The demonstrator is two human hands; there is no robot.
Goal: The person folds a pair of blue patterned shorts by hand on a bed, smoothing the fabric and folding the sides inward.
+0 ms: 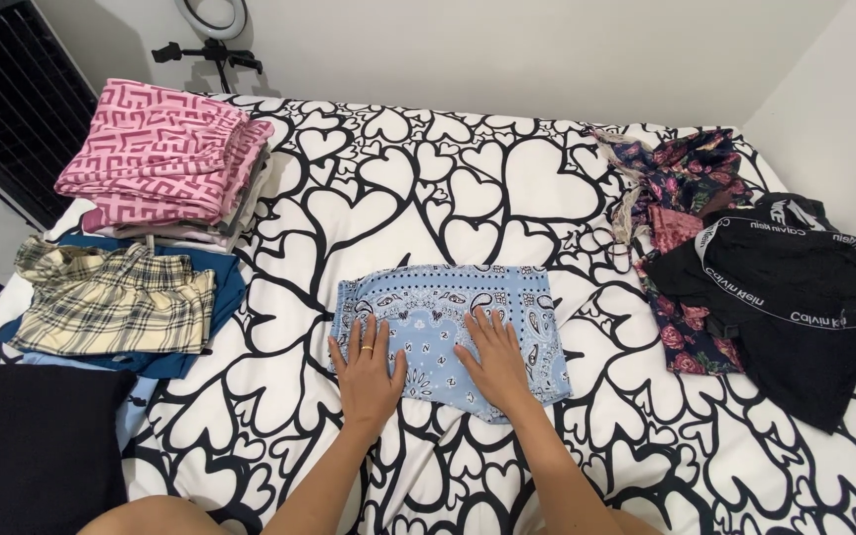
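A: We're looking at the light-blue paisley bandana-print garment (453,322), folded, lying flat at centre frame on the black-and-white heart-print duvet (428,168).

B: Hands?

A: Both are lying flat, fingers spread, nothing gripped. We're seeing the left hand (367,374) pressing the lower-left part of the fold and the right hand (495,362) pressing the lower-middle. The garment is sitting under both palms and extending up-frame from the fingertips.

B: Handling?

A: We're judging it thin, soft and light. It's probably going limp if lifted, and the fold is likely slipping open. No fragility. We're reckoning the best hold is a pinch at the two side edges or the near hem corners, with the layers kept together.

B: Surroundings?

A: We're seeing a pink maze-print folded stack (165,154) at upper left, yellow plaid shorts (116,297) below it at left. A dark floral garment (681,208) and black garments with a banded waistband (795,287) are heaped at right. All well apart from the hands.
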